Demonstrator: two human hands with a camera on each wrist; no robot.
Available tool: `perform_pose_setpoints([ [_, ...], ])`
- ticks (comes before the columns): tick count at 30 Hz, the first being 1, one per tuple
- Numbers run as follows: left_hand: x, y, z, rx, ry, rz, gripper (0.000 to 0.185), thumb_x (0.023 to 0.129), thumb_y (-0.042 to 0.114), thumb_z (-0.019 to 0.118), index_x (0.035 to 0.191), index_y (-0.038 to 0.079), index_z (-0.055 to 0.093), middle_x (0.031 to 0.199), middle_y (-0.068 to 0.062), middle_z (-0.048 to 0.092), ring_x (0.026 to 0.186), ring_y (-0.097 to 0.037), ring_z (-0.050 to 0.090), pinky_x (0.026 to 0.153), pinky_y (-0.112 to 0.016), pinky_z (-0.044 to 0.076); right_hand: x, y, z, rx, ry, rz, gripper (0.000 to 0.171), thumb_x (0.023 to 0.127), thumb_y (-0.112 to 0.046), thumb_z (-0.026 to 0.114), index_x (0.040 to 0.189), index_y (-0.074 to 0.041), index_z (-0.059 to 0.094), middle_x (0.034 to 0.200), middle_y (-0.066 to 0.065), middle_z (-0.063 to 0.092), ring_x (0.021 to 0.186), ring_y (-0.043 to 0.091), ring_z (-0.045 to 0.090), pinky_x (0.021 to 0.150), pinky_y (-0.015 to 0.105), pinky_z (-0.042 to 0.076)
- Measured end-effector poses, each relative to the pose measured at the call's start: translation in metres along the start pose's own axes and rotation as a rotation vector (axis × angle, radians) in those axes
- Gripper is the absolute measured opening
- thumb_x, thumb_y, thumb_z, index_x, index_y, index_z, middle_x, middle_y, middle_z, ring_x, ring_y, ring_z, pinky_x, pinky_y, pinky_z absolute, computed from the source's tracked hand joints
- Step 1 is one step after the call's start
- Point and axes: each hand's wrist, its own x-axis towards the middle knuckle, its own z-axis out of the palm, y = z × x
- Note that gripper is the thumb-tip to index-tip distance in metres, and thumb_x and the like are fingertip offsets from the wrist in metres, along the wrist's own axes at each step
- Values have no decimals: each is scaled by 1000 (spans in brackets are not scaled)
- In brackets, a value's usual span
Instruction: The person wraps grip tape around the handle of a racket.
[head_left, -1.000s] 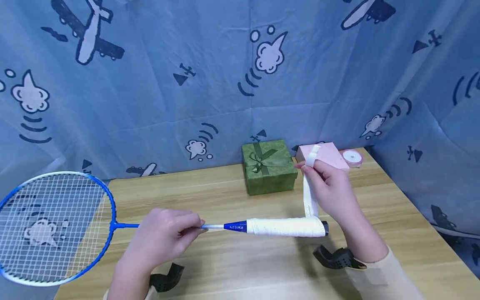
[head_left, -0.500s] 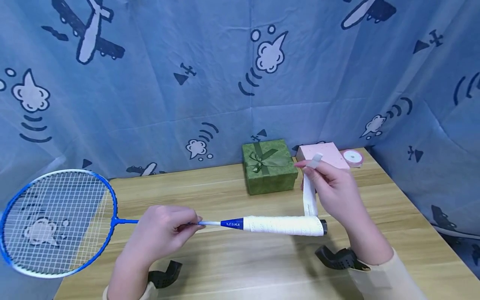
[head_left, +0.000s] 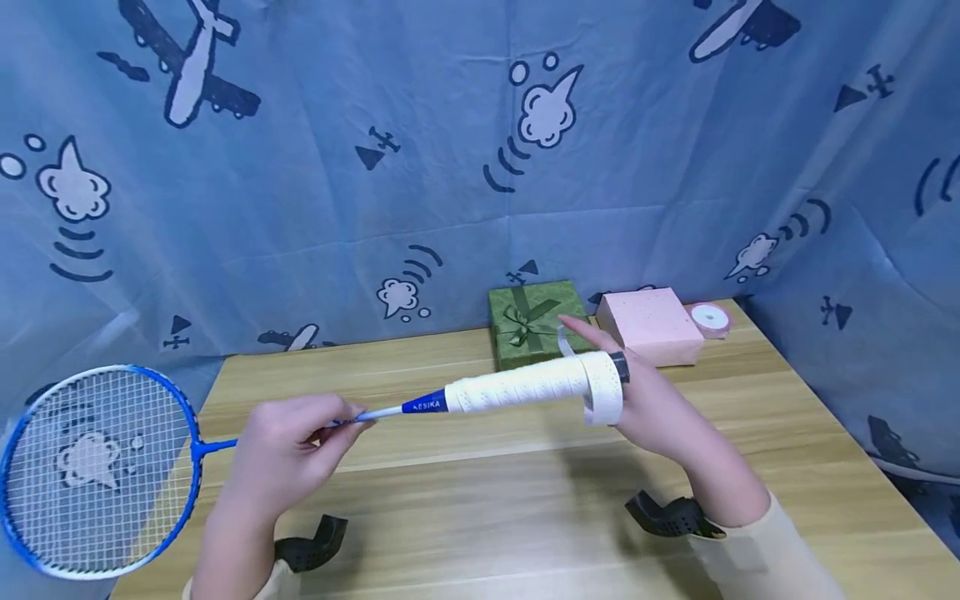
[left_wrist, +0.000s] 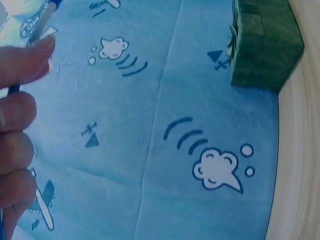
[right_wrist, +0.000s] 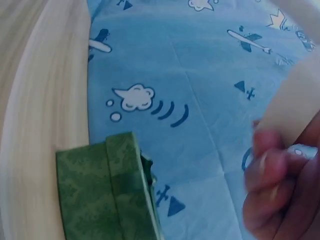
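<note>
Above the tabletop (head_left: 480, 500), a badminton racket (head_left: 420, 405) is held aloft; its thin shaft is pinched by the left hand (head_left: 288, 454) fingers. Its white-wrapped handle (head_left: 525, 387) end is met by the right hand (head_left: 645, 400); white grip tape (head_left: 603, 398) is looped there, the fingers' hold being unclear.

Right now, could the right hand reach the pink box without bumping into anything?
Probably yes. The right hand is beside the pink box, with only bare table between them. But that hand is busy holding the white grip tape at the racket handle's end, so it would need to let go first.

Left hand (head_left: 288, 446) pinched shut (thumb to fingertips); right hand (head_left: 645, 400) half-curled.
</note>
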Motion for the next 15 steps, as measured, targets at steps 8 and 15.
perform_pose_setpoints([
  [8, -4, -8, -13, 134, 54, -142, 15, 80, 3, 83, 82, 15, 74, 69, 5, 69, 51, 2, 45, 49, -12, 38, -4, -4, 2, 228, -57, -226, 41, 99, 14, 46, 96, -15, 75, 73, -7, 59, 63, 10, 52, 54, 26, 47],
  [15, -6, -13, -16, 173, 107, -166, 21, 72, -2, 87, 82, 12, 75, 72, 0, 73, 50, 0, 46, 48, -13, 38, -6, -5, 6, 282, -11, -326, 37, 96, 13, 56, 85, -20, 70, 74, -7, 58, 64, 9, 49, 53, 25, 44],
])
